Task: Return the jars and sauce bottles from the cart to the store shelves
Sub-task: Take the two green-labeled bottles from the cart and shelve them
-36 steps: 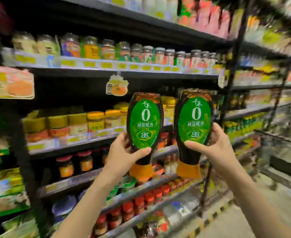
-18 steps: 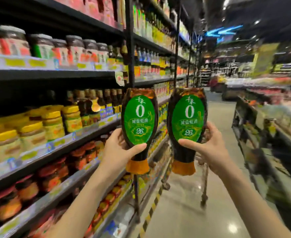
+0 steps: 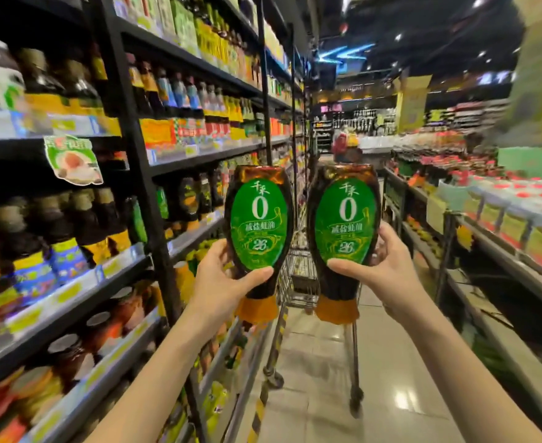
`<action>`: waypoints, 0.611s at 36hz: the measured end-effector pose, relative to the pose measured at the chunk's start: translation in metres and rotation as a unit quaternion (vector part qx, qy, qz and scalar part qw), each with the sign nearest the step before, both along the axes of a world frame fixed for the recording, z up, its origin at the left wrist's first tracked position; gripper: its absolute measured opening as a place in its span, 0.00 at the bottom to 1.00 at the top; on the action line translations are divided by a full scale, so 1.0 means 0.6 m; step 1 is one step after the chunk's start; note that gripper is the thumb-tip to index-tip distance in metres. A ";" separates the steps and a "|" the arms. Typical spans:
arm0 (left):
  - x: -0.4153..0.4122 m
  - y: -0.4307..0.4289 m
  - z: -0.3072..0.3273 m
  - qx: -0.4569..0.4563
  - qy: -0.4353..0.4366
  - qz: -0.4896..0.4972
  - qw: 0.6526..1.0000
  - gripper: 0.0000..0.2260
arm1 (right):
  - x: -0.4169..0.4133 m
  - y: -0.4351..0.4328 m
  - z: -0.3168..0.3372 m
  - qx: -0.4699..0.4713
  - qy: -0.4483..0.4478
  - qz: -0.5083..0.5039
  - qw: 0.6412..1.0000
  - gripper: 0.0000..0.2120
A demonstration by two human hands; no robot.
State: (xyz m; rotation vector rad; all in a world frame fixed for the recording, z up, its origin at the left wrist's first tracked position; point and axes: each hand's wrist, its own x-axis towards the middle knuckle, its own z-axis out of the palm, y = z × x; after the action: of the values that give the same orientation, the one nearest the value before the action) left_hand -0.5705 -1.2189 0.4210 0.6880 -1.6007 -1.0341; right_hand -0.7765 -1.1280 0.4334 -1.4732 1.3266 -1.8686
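Two dark squeeze bottles of sauce with green oval labels and orange caps are held cap-down in front of me. My left hand [image 3: 220,282] grips the left sauce bottle [image 3: 258,225] around its lower half. My right hand [image 3: 388,276] grips the right sauce bottle [image 3: 343,222] the same way. Both bottles hang in the air over the aisle, side by side and a little apart. Behind them stands the wire shopping cart [image 3: 298,276], mostly hidden by the bottles.
Black store shelves [image 3: 135,257] full of dark sauce bottles and jars run along my left. A lower display shelf [image 3: 493,251] with packaged goods lines the right. The tiled aisle floor [image 3: 391,362] stretches ahead between them.
My view has swung right, from facing the jar shelves to looking down the aisle. Both hands keep hold of the two bottles, raised at about the same height.
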 end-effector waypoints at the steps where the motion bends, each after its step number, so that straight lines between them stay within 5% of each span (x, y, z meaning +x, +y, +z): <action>1: -0.016 -0.022 -0.004 0.000 -0.001 -0.001 1.000 0.25 | -0.015 -0.023 -0.004 -0.002 -0.001 0.000 1.000 0.26; 22: -0.243 -0.452 -0.065 0.050 0.022 0.157 0.986 0.25 | -0.269 -0.601 -0.041 0.038 0.012 0.169 0.985 0.36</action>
State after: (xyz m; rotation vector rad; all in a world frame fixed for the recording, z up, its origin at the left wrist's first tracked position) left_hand -0.7163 -1.4898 0.3820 0.9461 -1.3562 -0.8943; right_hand -0.9380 -1.4888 0.4086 -1.5721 1.0650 -1.5711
